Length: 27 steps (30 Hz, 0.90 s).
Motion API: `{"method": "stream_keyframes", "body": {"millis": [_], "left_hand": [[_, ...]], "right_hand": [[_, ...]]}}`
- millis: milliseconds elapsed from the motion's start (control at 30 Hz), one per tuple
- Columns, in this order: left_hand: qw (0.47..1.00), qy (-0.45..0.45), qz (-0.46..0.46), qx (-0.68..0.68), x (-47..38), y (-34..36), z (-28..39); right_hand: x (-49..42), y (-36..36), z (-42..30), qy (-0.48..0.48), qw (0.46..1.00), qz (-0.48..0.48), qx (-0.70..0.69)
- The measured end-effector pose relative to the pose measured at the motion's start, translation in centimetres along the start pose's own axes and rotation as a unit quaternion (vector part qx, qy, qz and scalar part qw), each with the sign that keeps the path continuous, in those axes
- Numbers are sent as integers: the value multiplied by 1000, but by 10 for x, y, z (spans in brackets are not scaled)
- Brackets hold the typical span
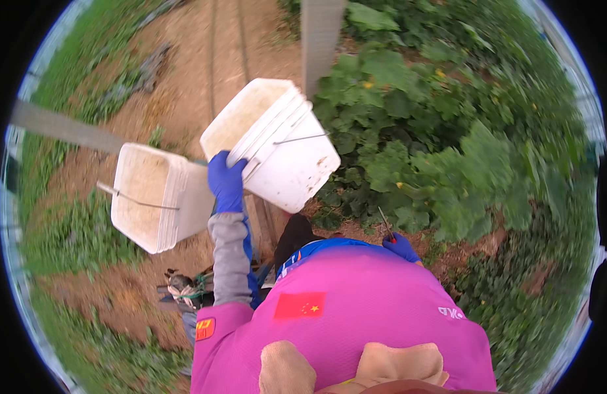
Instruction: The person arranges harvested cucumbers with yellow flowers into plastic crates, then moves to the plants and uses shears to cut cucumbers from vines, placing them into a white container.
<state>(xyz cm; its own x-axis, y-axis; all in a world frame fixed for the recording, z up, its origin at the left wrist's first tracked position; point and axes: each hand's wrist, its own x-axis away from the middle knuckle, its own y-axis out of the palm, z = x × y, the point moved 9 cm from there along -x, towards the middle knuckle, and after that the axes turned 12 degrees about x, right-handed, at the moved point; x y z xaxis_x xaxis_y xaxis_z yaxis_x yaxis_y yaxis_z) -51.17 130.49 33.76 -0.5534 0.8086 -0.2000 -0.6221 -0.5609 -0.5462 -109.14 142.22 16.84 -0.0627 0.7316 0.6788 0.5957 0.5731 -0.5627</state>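
Observation:
Gloved in blue, my left hand (225, 183) grips the rim of a white square plastic bucket (298, 152). That bucket is tilted, with its mouth turned to the upper left and its thin wire handle lying along its side. Its visible inside holds nothing but a dirty tint. A second white bucket (195, 197) with a wire handle stands tilted in view just left of my hand. Low at my right side, my right hand (402, 247), also in a blue glove, holds a thin-bladed tool with a red handle (386, 227), perhaps a knife or snips.
Leafy vine plants with yellow flowers (397, 98) fill the right side. A grey post (320, 44) rises ahead and another post (69, 129) stands at left. Two thin lines run along the bare soil path (185, 74). A cord-wrapped cart part (185, 288) lies at lower left.

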Motion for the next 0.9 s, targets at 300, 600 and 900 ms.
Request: {"method": "stream_keyframes", "body": {"millis": [300, 600, 900], "left_hand": [[997, -22, 61, -48, -67, -4, -27], [977, -93, 180, 59, -154, -37, -42], [960, -157, 230, 8, -241, -31, -85]], "right_hand": [[-57, -51, -202, -116, 992, 32, -39], [-81, -80, -378, -203, 974, -19, -102], [-188, -73, -521, -255, 959, -120, -35]]}}
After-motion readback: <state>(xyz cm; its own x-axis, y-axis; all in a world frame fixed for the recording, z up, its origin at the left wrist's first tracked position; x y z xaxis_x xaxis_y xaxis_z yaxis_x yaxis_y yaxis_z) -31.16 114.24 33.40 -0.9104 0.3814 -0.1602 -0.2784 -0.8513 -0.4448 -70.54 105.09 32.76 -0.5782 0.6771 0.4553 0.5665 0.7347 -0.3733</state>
